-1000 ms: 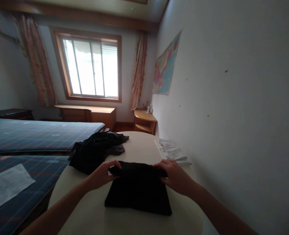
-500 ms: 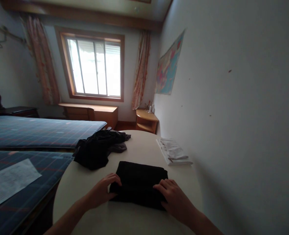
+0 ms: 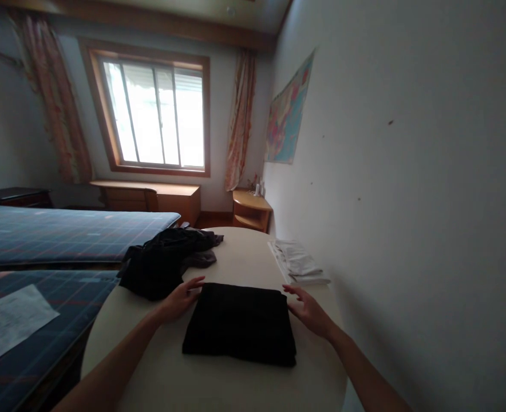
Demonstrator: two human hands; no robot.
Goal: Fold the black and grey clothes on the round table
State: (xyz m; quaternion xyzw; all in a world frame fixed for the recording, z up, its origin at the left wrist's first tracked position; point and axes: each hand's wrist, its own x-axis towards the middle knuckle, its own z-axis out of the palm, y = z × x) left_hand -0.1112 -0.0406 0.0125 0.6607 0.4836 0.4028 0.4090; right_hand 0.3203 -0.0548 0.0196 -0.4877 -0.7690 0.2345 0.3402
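Note:
A folded black piece of clothing (image 3: 241,325) lies flat on the round cream table (image 3: 218,389) in front of me. At its far left corner is my left hand (image 3: 179,300), fingers stretched out along the edge. My right hand (image 3: 311,310) is at the far right corner, its fingers apart and the thumb side close to the cloth. Whether the fingertips touch the fabric is hard to tell. Beyond my left hand sits a crumpled heap of dark clothes (image 3: 162,263), black with some grey. White folded cloth (image 3: 298,260) lies at the table's right side near the wall.
Left of the table are beds with blue plaid mattresses (image 3: 64,234); a paper sheet (image 3: 15,323) lies on the nearer one. The white wall (image 3: 407,257) runs close along the right. A small wooden shelf unit (image 3: 252,201) and a desk (image 3: 178,197) stand beyond.
Both hands have moved from the near part of the black clothing to its far corners, and their fingers have let go. The near part now lies flat. The view has turned slightly right.

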